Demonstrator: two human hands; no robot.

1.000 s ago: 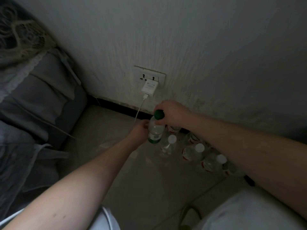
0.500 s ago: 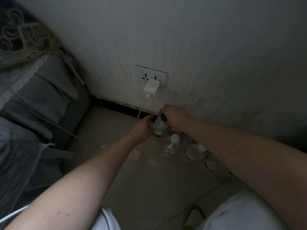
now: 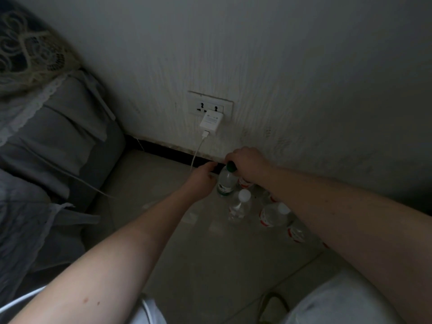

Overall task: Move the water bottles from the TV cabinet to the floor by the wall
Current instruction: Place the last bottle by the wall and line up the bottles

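A clear water bottle with a green cap [image 3: 225, 182] stands upright on the floor by the wall's black skirting [image 3: 163, 149], at the left end of a group of bottles. My right hand [image 3: 247, 163] grips its cap and neck from above. My left hand [image 3: 203, 178] cups its body from the left. To its right stand several other clear bottles: a white-capped bottle [image 3: 240, 205], a red-labelled bottle [image 3: 272, 215] and another red-labelled bottle [image 3: 295, 233], partly hidden under my right forearm.
A white charger [image 3: 210, 121] sits in the wall socket [image 3: 198, 106] above the bottles, and its cable [image 3: 196, 155] drops to the floor beside my left hand. Grey cushioned furniture [image 3: 58, 148] with lace trim fills the left. My white-clad knee [image 3: 339, 302] is at the bottom right.
Both hands have carried the green-capped bottle down and toward the wall, from above the group to the floor by the skirting.
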